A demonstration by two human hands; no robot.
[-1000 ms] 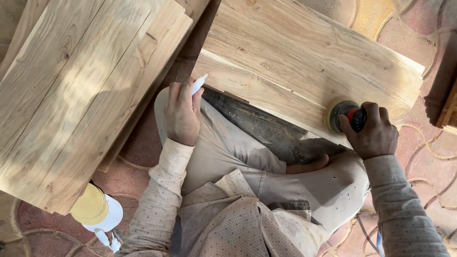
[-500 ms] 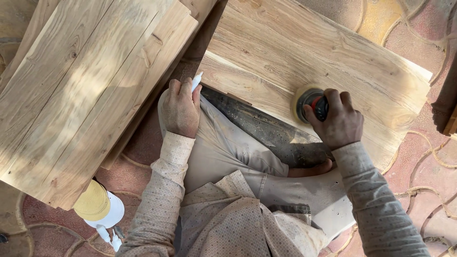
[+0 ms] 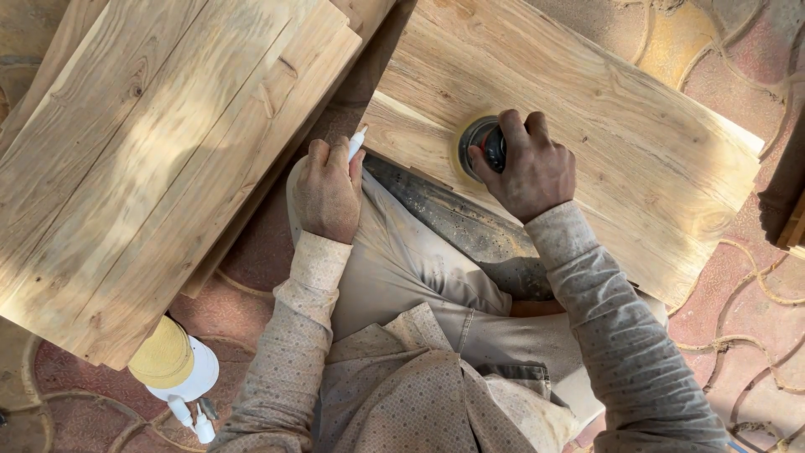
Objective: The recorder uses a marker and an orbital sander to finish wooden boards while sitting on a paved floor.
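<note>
My right hand [image 3: 527, 168] grips a small round sander [image 3: 480, 144] with a yellow disc, pressed on the near edge of a pale wooden board [image 3: 620, 126] that lies across my lap. My left hand [image 3: 327, 189] rests on my left knee, closed around a thin white pen-like marker [image 3: 357, 140] whose tip points up toward the board. My beige trousers [image 3: 419, 260] carry a dark dusty streak under the board's edge.
A stack of wide wooden planks [image 3: 142, 151] lies to my left. A white bottle with a yellow cap [image 3: 172, 365] stands on the paved red-and-yellow floor [image 3: 738, 294] beneath the planks. Dark wood shows at the right edge [image 3: 792, 218].
My right hand has slid the sander leftward along the board's near edge, toward my left hand. My left hand has stayed on the knee with the marker.
</note>
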